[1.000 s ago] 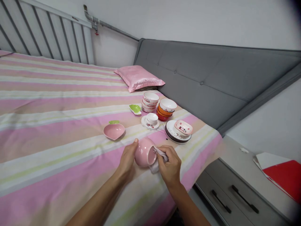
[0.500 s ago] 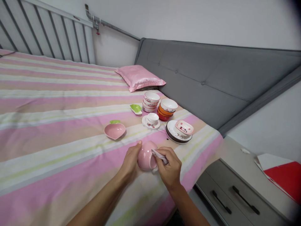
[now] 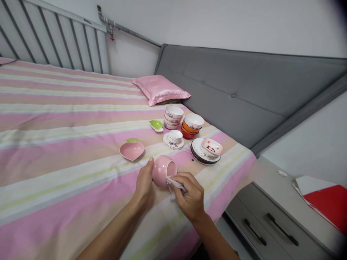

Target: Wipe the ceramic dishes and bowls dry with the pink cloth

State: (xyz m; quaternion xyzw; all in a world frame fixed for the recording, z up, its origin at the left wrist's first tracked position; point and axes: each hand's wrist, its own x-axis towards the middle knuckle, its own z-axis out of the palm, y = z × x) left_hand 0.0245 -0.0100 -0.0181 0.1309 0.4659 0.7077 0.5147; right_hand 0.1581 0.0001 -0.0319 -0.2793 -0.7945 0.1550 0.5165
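A glossy pink bowl is tipped on its side above the striped bedspread, its round base ring facing right. My left hand grips it from the left, thumb up along its side and the other fingers hidden behind it. In my right hand a pale cloth is pinched and pressed against the lower edge of the base ring. Just beyond my left hand lies a pink peach-shaped dish with a green leaf tab.
Stacked white bowls, orange and red bowls, small dishes on saucers and plates topped by a pink dish stand beyond my hands. A green leaf dish lies nearby. The nightstand borders the bed at right.
Both hands have moved left and slightly away with the bowl. The bowl has turned so its base ring shows more, and the cloth has slid to the ring's lower edge.
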